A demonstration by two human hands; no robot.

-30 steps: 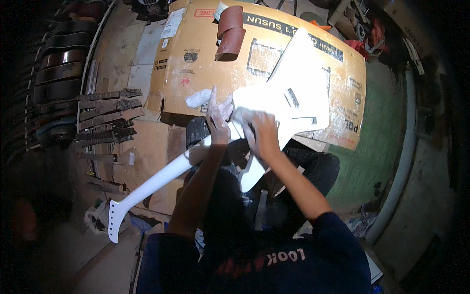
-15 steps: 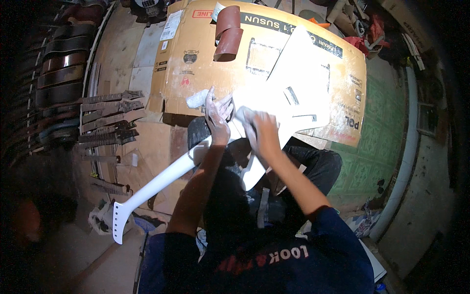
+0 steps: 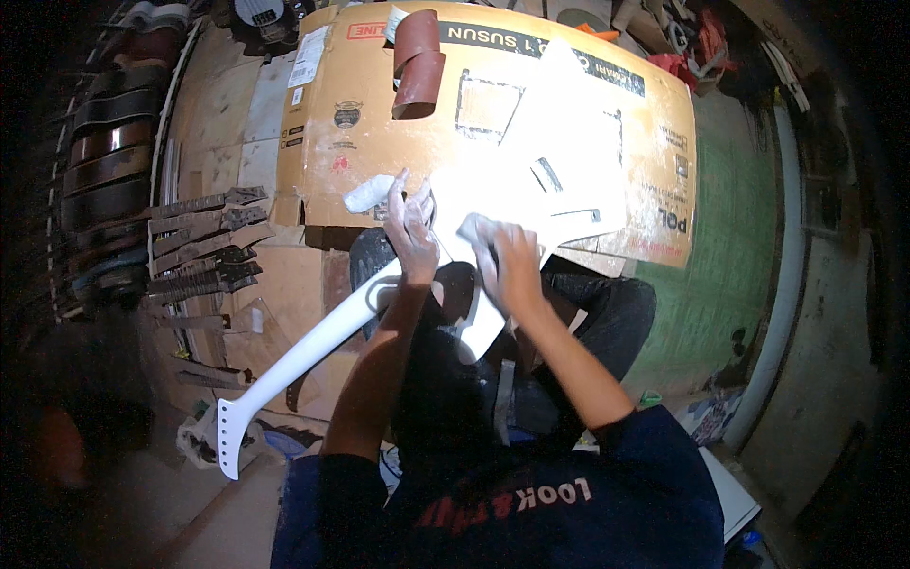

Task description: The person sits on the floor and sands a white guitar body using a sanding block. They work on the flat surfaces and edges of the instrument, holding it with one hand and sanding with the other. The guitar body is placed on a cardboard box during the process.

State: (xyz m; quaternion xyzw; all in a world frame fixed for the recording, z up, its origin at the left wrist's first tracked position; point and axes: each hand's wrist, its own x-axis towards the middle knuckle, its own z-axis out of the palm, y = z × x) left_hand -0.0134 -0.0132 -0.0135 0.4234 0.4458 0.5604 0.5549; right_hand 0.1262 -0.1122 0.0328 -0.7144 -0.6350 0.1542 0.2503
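Note:
An unfinished white electric guitar (image 3: 318, 334) with an angular body lies across my lap and the cardboard. Its neck runs down to the left and ends in a headstock with a row of holes. Bright glare washes out much of the body. Against the body's edge near the neck rests my left hand (image 3: 411, 235), dusty, its fingers stretched out and holding nothing. My right hand (image 3: 509, 258) grips a small grey piece of sandpaper (image 3: 470, 226), pressed on the body close to the neck joint. Its underside is hidden.
Under the guitar body lies a large printed cardboard sheet (image 3: 318, 161). It bears a curled strip of reddish-brown sandpaper (image 3: 417, 81) and a whitish dusty block (image 3: 368, 194). Several guitar necks (image 3: 213, 232) lie at left, beside a row of curved instrument bodies (image 3: 118, 142).
The view has shifted slightly, moving the cardboard left in the picture. My left fingers have shifted a little; my right hand keeps its grip on the sandpaper near the neck joint.

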